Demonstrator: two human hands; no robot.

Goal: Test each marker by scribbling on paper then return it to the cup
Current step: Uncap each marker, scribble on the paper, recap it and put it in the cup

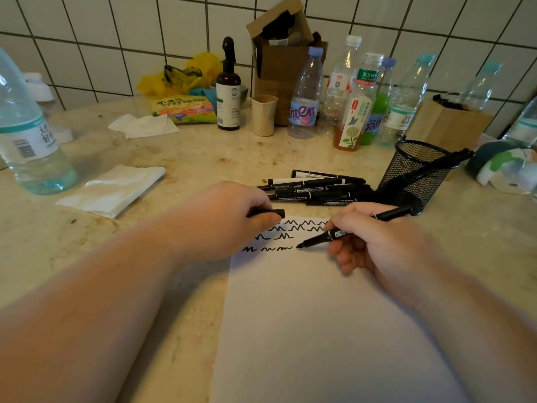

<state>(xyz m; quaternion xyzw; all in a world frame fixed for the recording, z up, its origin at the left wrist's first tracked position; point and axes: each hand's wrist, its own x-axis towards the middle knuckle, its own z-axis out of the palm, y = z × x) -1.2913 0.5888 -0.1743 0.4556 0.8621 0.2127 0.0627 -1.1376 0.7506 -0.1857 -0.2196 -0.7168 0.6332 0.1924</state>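
Right hand (377,242): fingers pinch an uncapped black marker (343,232), its tip touching the paper (319,315) just right of the lowest scribble row.
Left hand (232,219): curled around the marker's cap (273,213) at the paper's top-left edge.
Scribbles (290,235): 4 rows near the top edge.
Loose markers (316,189): piled just beyond the paper.
Mesh cup (415,173): tilted, touching the pile's right end, 1 marker inside.
Open room: bare paper below the hands.

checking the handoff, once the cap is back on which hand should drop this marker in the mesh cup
Right. The right hand already grips the marker, and the mesh cup stands just beyond it; the left hand holds the cap.
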